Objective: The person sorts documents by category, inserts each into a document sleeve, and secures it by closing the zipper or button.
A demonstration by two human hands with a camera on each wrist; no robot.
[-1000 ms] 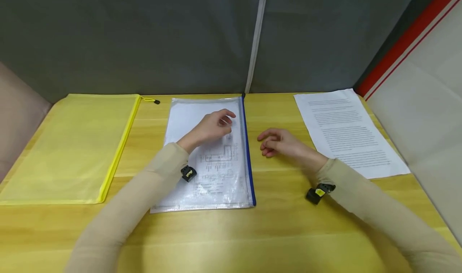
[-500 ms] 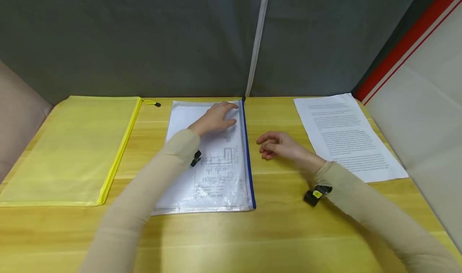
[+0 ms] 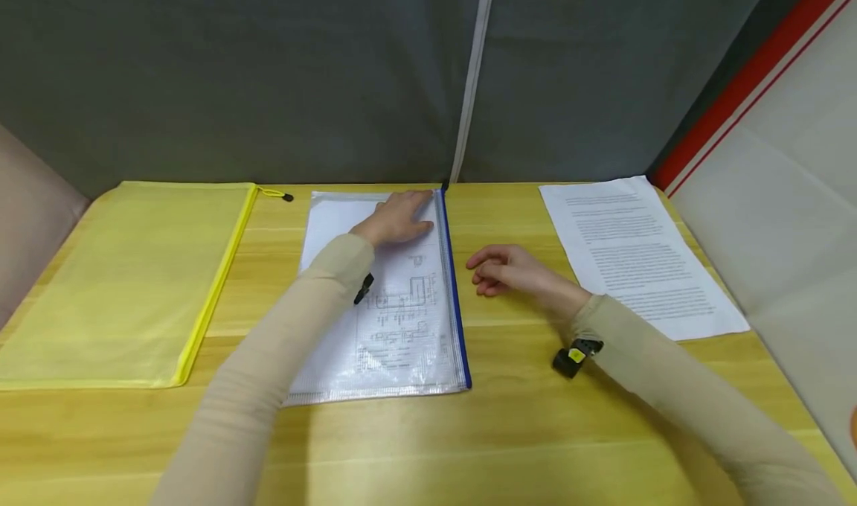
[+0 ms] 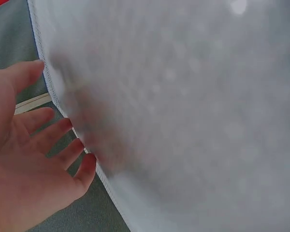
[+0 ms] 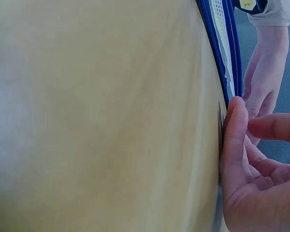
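The wooden bench [image 3: 509, 417] carries every item and runs up to a dark grey fabric backdrop [image 3: 268, 67] at its far edge. A grey panel with a red stripe [image 3: 770, 134] closes the right side.

The yellow zip pouch [image 3: 127, 283] lies flat at the left of the bench, zip edge toward the centre, with its black puller [image 3: 288, 197] at the far corner.

The clear zip pouch [image 3: 395, 327] lies flat at the centre, long side running near to far, with a blue zip [image 3: 455, 298] along its right edge. A printed diagram sheet [image 3: 398, 320] shows through it.

A loose printed sheet of text [image 3: 636, 253] lies flat at the far right, well apart from the clear pouch.

The left hand [image 3: 400, 219] rests on the far end of the clear zip pouch, just left of the blue zip. The left wrist view shows its fingers [image 4: 53, 137] spread and relaxed beside the pouch's stitched edge, clamped on nothing.

The right hand [image 3: 505, 269] lies on the bare bench just right of the blue zip, near it but apart. Its fingers [image 5: 237, 140] are loosely curled with the tips against the bench surface, holding nothing.

A small black wrist device sits on each sleeve: left [image 3: 363, 289], right [image 3: 574, 357].
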